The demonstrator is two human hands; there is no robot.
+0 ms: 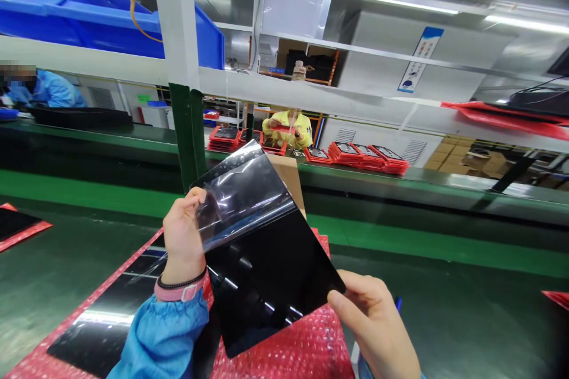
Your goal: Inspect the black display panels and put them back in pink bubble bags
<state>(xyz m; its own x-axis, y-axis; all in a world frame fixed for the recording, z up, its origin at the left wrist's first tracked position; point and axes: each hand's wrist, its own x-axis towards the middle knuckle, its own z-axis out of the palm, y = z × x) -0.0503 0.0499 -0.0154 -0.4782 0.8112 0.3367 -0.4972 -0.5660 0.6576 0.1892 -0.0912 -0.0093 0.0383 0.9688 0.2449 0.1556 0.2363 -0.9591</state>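
We hold a black glass panel [267, 284] tilted above the red bubble wrap [302, 349] on the bench [466, 320]. Our right hand [377, 325] pinches its lower corner. Our left hand [182, 237] seems to pinch the clear film [240, 195], fingers partly hidden.

wall sign [420, 59]: print too small to read

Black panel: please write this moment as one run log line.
left hand: peeling clear film | right hand: holds black panel corner | below: red bubble wrap
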